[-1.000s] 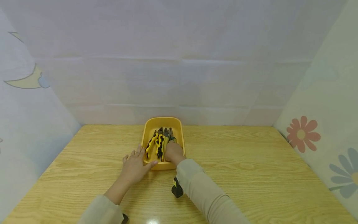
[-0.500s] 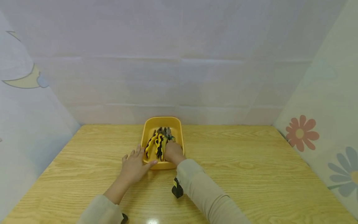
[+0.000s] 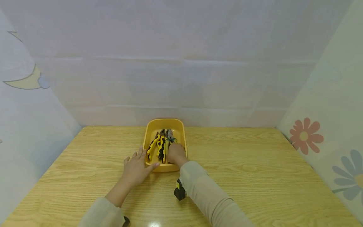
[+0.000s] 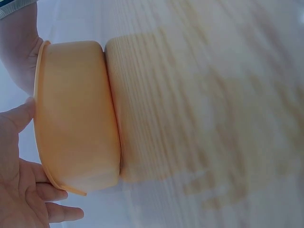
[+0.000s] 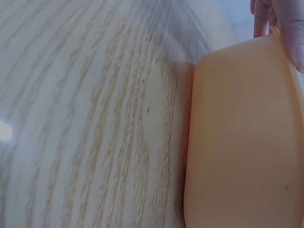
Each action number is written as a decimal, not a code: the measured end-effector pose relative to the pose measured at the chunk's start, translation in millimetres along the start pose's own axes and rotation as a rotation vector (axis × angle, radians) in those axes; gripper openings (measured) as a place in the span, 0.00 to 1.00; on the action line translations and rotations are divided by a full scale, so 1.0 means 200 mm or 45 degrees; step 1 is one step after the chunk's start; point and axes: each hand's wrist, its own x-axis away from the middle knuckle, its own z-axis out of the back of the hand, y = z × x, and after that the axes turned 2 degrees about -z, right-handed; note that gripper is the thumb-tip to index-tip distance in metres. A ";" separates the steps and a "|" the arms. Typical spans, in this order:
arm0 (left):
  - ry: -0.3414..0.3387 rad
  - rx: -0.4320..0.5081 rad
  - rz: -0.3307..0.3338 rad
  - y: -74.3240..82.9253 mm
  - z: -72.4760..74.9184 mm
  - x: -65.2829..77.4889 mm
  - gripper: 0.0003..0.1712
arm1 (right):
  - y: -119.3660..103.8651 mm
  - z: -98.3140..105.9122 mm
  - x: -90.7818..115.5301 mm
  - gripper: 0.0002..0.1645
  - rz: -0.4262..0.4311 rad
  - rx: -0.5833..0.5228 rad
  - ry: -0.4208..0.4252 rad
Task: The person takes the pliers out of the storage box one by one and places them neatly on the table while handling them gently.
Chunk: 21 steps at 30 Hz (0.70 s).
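Rightmost pliers (image 3: 170, 135) farther left, right hand (image 3: 177, 155) in tray (image 3: 168, 168), left hand (image 3: 136, 168) splayed

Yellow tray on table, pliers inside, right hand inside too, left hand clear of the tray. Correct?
No: the left hand touches the yellow tray at its rim, as the left wrist view shows. The rest stands: pliers and right hand inside.

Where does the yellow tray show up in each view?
Head: the yellow tray sits just below centre, on the table.
Left wrist: the yellow tray is in the left half, seen from outside.
Right wrist: the yellow tray is at right, cut off by the frame.
Shared landmark: the left hand, at the rim in all three.
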 end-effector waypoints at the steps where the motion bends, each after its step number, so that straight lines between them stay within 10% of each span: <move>1: 0.001 0.001 -0.002 0.00 0.00 0.00 0.47 | 0.00 0.00 0.00 0.19 -0.001 -0.007 -0.004; 16: 0.008 0.001 -0.010 0.00 0.00 0.00 0.47 | 0.01 0.01 0.00 0.04 0.050 -0.140 0.011; 21: 0.005 0.001 -0.002 0.00 0.00 0.00 0.48 | 0.01 0.01 -0.01 0.20 0.063 -0.185 0.027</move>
